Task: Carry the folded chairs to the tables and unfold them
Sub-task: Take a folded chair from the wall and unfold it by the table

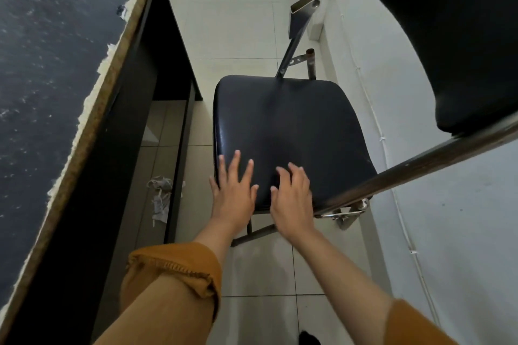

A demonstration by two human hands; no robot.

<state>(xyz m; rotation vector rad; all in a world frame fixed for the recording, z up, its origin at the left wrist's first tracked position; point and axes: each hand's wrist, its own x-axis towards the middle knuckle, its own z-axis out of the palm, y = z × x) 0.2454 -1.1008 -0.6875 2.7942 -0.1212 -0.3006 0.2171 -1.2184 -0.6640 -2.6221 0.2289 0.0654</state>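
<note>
A: Palms first. The left hand (234,193) lies flat with its fingers spread on the near edge of the chair seat (288,137); the right hand (291,199) sits just beside it with the fingers bent onto the cushion. Neither grip is clenched on anything. Both are released and simply pressing.

B: So the chair counts as unfolded?

A: Nearly, I'd judge. The seat looks about level, and the step in hand is seating it fully. Beyond the fingertips the seat runs out to the far frame tube (301,33). To the right of the right hand, the near frame tube (420,169) crosses close to the wrist, with the backrest (459,45) above it.

B: How should the push go?

A: Straight down, with even weight on both palms, so that the frame does not twist. Keep the fingers on top of the cushion and clear of the hinge bracket (347,213) right of the right wrist, which could pinch.

B: And the counter?

A: The counter (50,70) stands left of the left hand, with the chair close alongside on the tiled floor (238,22). Some crumpled scraps (161,196) lie under it.
</note>
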